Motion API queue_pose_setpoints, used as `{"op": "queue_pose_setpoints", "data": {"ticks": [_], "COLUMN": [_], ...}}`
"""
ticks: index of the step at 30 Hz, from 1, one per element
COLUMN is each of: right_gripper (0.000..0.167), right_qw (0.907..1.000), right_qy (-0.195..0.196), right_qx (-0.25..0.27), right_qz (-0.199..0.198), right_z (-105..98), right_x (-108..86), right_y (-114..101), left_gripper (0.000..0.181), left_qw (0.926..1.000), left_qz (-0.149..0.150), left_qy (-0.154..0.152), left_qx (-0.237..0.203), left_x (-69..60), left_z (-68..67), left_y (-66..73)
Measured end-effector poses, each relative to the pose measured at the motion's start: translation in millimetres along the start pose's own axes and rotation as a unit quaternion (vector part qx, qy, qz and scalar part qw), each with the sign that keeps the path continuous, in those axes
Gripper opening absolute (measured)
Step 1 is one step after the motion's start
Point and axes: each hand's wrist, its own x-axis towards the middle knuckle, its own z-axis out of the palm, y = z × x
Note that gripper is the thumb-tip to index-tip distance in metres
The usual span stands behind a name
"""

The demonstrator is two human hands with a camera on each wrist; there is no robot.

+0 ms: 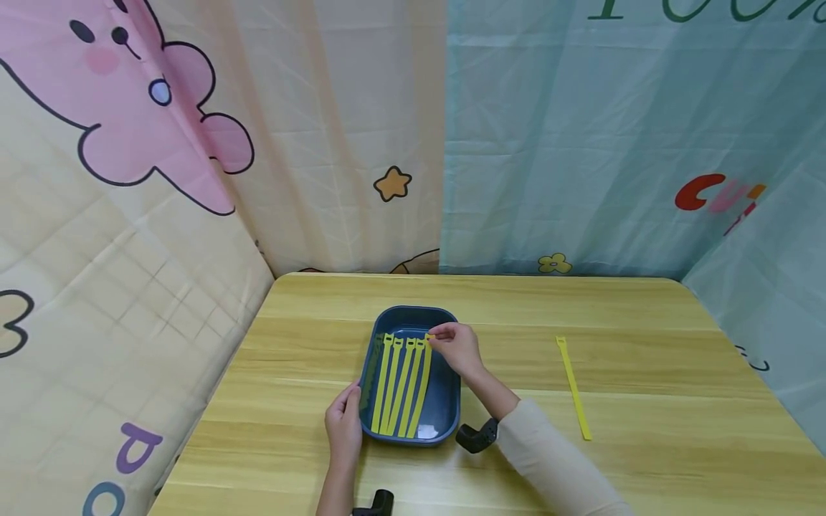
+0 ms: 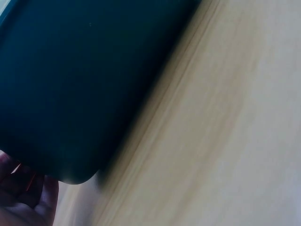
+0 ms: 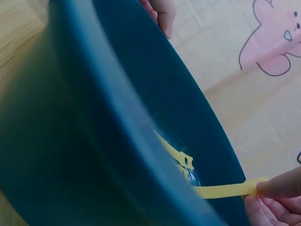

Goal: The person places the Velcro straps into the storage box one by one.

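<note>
A dark blue tray (image 1: 445, 401) stands on the table with several yellow cable ties (image 1: 384, 380) lying side by side inside; each has a slotted head toward the far end. My right hand (image 1: 457, 349) pinches the head of the rightmost yellow cable tie (image 3: 225, 191) between thumb and fingertips, above the tray's far right part. In the right wrist view that tie's head end is raised near the rim. My left hand (image 1: 344, 423) grips the tray's left edge, thumb at the rim; the left wrist view shows its fingers (image 2: 35, 200) by the tray's outer wall, partly hidden.
Another yellow cable tie (image 1: 573, 387) lies alone on the wooden table (image 1: 652, 401) to the right. Printed curtains (image 1: 342, 143) hang behind and at both sides of the table. Each wrist carries a black camera mount (image 1: 476, 437).
</note>
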Motion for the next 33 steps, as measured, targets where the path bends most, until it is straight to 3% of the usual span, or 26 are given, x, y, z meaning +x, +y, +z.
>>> {"op": "queue_pose_setpoints", "data": {"ticks": [14,23,28,33], "right_gripper": [0.009,0.011,0.012,0.014], "right_qw": [0.9995,0.9985,0.9982,0.9982], "right_qy": [0.003,0.03,0.046,0.035], "right_qx": [-0.011,-0.023,-0.013,0.012], "right_qz": [-0.03,-0.039,-0.037,-0.048], "right_z": [2,0,-4,-16], "right_x": [0.1,1.7,3.7,1.9], "right_y": [-1,0,0,-4], "left_gripper": [0.026,0.028,0.028,0.028], "left_qw": [0.9999,1.0,1.0,1.0], "left_qz": [0.006,0.001,0.002,-0.001], "left_qy": [0.006,-0.007,-0.006,-0.006], "left_qx": [0.006,-0.001,-0.001,0.0], "left_x": [0.2,-1.5,-1.0,0.0], "left_z": [0.9,-0.2,-0.1,-0.3], "left_y": [0.4,1.5,1.2,0.9]}}
